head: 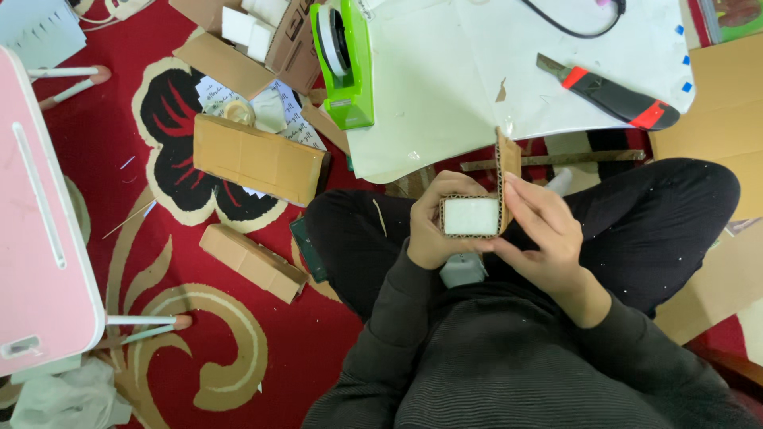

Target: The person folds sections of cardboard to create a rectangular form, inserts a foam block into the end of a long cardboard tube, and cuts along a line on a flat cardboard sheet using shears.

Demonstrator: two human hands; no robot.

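Along the left edge of the red patterned carpet (pixel 262 349) stands a pink folding table (pixel 40 238) on white legs, with crumpled white plastic (pixel 67 401) by its near corner. Further right, a flat cardboard box (pixel 258 159) lies over the black flower motif, with a smaller cardboard block (pixel 250 262) nearer the person's knee. A green tape dispenser (pixel 343 63) sits at the left edge of a white sheet (pixel 477 71) spread at the carpet's far side. Over the lap, the left hand (pixel 429 230) curls its fingers around a small cardboard frame (pixel 470 216) holding a white foam block (pixel 470 216). The right hand (pixel 540 230) has its fingers closed lightly on an upright corrugated cardboard strip (pixel 507 171), pressed against the frame's right side. A red and black utility knife (pixel 612 94) lies on the sheet's right part, and brown cardboard sheets (pixel 723 103) lie beyond it.
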